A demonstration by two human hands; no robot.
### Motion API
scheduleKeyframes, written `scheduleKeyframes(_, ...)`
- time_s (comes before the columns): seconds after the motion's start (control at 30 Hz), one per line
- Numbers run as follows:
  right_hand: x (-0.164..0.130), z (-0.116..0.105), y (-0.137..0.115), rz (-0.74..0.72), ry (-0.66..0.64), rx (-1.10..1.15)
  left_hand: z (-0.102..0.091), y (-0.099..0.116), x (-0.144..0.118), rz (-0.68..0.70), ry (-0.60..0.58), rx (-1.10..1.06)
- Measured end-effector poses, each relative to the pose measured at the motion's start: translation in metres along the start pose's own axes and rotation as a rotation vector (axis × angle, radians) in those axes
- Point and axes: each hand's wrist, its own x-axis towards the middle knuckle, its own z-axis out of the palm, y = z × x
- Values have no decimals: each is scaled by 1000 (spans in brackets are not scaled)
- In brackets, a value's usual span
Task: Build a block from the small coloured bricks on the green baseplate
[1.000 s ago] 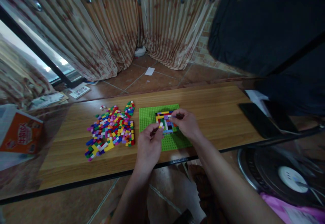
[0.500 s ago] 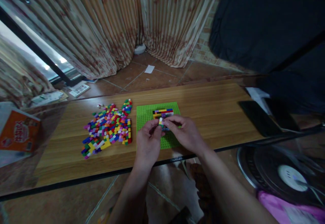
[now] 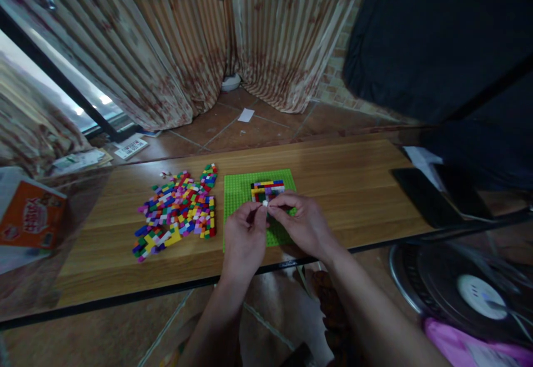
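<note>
A small white toy brick (image 3: 265, 204) is pinched between the fingertips of my two hands, just above the green baseplate (image 3: 236, 190). My left hand (image 3: 245, 234) has its thumb and forefinger closed on the brick's left side. From the right, my right hand (image 3: 302, 220) meets it with thumb and forefinger pressed together. Right behind the fingertips stands a low built block of coloured bricks (image 3: 267, 184) on the baseplate, in yellow, red, blue, black and white rows. My hands hide its near part.
A spread of loose coloured bricks (image 3: 179, 206) lies on the wooden table (image 3: 341, 184) left of the baseplate. Dark flat devices (image 3: 425, 197) rest at the table's right end. An orange box (image 3: 33, 214) stands off the left end, and a round dark appliance (image 3: 453, 278) sits below right.
The white brick has turned in my fingers; a yellow part seen with it before no longer shows. My hands have shifted slightly, showing more of the built block.
</note>
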Motion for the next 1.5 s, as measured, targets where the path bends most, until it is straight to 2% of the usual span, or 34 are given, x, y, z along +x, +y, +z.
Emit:
scheduleKeyframes(0.17, 3, -5, 6, -35, 93, -24, 1, 5, 2, -80, 61, -71)
scheduleKeyframes(0.27, 10, -13, 20, 9, 218, -39, 1, 5, 3, -103, 95, -100)
scheduleKeyframes(0.33, 14, -16, 29, 43, 251, -72, 0, 4, 4, -108, 86, -107)
scheduleKeyframes(0.5, 22, -14, 38, 66, 211, -137, -3, 3, 4, -113, 63, -122)
scheduleKeyframes(0.8, 33, -8, 42, 140, 247, -97, -4, 7, 3, -126, 65, -142)
scheduleKeyframes(0.93, 34, -8, 44, 178, 212, -54, -4, 5, 4, -112, 71, -155)
scheduleKeyframes(1.27, 32, -11, 46, 132, 161, -143, -5, 6, 3, -94, 58, -140)
scheduleKeyframes(1.5, 34, -10, 42, 175, 272, -159, -5, 6, 3, -89, 55, -144)
